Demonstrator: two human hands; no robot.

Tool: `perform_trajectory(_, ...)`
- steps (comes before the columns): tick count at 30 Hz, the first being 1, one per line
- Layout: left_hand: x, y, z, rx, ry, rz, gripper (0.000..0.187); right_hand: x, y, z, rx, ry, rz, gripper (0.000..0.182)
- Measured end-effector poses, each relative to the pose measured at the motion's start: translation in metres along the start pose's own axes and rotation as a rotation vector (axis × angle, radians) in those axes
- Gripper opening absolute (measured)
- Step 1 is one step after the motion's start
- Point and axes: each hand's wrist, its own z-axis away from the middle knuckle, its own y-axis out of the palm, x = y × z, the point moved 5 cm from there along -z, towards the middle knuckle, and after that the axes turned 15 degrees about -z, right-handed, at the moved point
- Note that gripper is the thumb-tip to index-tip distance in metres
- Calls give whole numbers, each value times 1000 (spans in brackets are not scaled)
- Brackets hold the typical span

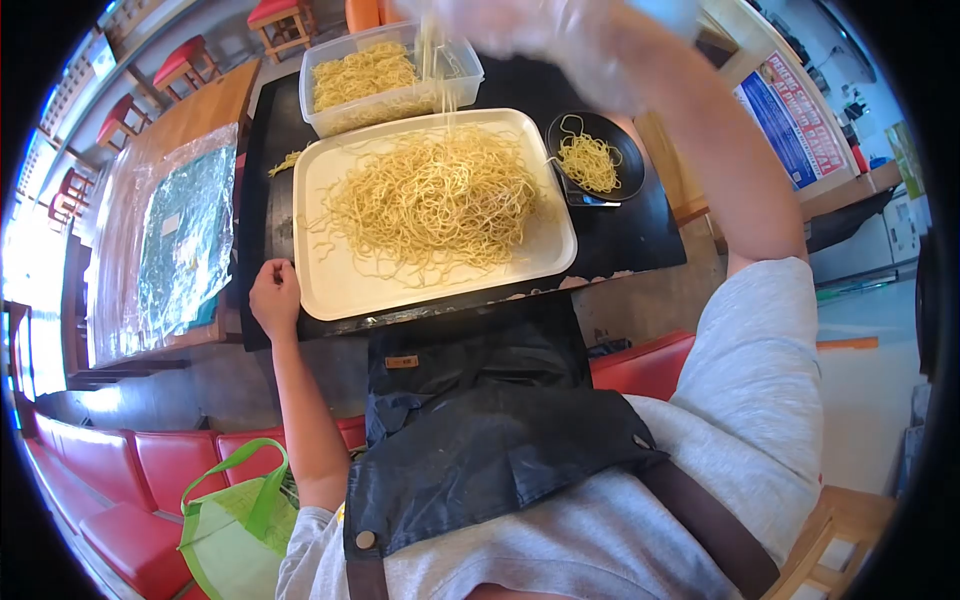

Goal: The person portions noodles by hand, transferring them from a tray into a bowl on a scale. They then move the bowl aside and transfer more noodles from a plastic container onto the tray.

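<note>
Yellow noodles (440,200) lie in a loose heap on a cream tray (530,275). My right hand (540,25), in a clear plastic glove, is raised high at the top edge, partly cut off and blurred. Strands of noodle hang down from it, over the tray's far edge and the plastic tub (330,125). The tub holds more noodles. My left hand (273,290) is closed in a loose fist on the table beside the tray's near-left corner; nothing shows in it.
At the tray's right, a black bowl (630,170) with a small portion of noodles sits on what looks like a scale (590,200). Stray noodles (285,163) lie left of the tray. A plastic-wrapped package (180,230) rests on the wooden table at left.
</note>
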Motion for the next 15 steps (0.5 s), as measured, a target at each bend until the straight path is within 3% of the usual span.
perform_trajectory(4, 2, -1, 0, 17, -8, 12, 16, -129, 68, -44, 64, -198, 69, 47)
perform_trajectory(6, 1, 0, 0, 6, 17, 33, 16, -142, 64, -27, -194, -526, -252, 22)
perform_trajectory(7, 1, 0, 0, 1, 16, 16, 16, -143, 62, -28, -194, -525, -251, 22)
perform_trajectory(9, 2, 1, -1, -4, 16, -2, 16, -141, 75, -30, 123, -57, 389, 22)
perform_trajectory(10, 3, 2, -1, -5, 15, 14, 16, -159, 79, -36, 123, -58, 388, 22)
perform_trajectory(12, 4, 2, -1, -12, 10, 27, 16, -222, 98, -48, 170, 29, -420, 21)
perform_trajectory(14, 4, 2, -1, 2, 0, 15, 16, -220, 109, -44, 230, 35, -477, 21)
perform_trajectory(15, 3, 1, -1, -2, 2, 14, 16, -199, 121, -38, 296, 23, 204, 19)
